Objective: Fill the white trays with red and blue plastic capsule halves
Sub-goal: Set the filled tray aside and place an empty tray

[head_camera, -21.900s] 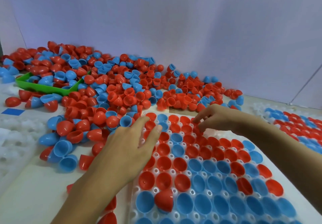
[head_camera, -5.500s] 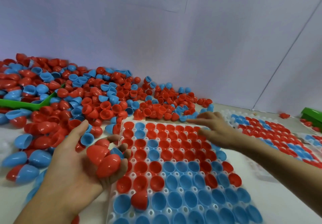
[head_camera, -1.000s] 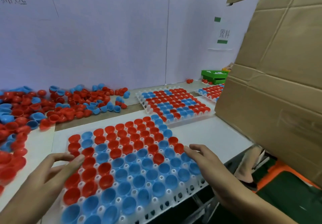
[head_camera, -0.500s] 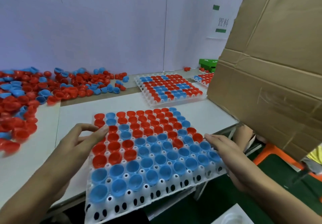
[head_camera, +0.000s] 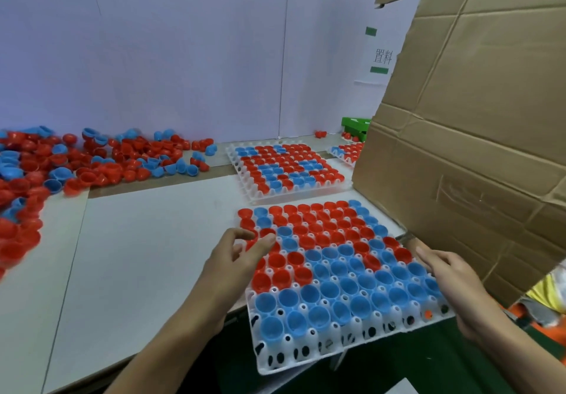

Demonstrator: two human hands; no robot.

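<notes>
Overhanging table (head_camera: 153, 240) edge, tray (head_camera: 352, 344); hands (head_camera: 235, 258) flanking

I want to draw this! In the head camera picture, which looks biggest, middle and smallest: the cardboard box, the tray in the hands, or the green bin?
1. cardboard box
2. held tray, though it is nearest the camera
3. green bin, far back and partly hidden

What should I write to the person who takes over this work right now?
Left hand: fingers resting on the near tray's left edge. Right hand: on its right edge.
Near tray: full of capsule halves, its front part overhanging the table.
Second tray: full, just behind. A third is partly hidden by cardboard.
Loose halves: piled far left.
Left: set this tray down, fill further trays.
</notes>
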